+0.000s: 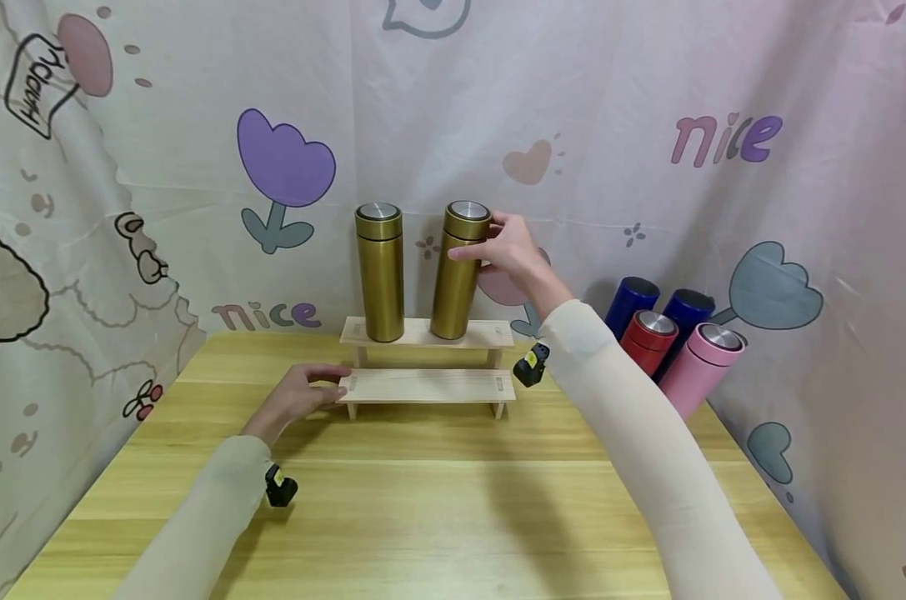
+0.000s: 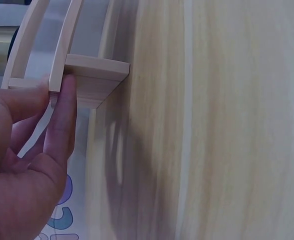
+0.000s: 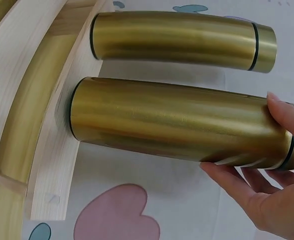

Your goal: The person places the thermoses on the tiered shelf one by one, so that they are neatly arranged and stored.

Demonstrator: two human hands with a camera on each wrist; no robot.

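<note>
A two-step wooden shelf stands at the back of the table. Two gold flasks stand on its upper step. My right hand grips the right gold flask near its cap, thumb in front and fingers behind. In the right wrist view my right hand wraps that flask, whose base sits on the step, and the left gold flask lies beyond it. The left gold flask stands untouched. My left hand pinches the left end of the lower step. In the left wrist view my left hand has fingertips on both sides of the board's end.
Two blue flasks, a red flask and a pink flask lean against the patterned curtain at the back right. The wooden table stretches toward me in front of the shelf.
</note>
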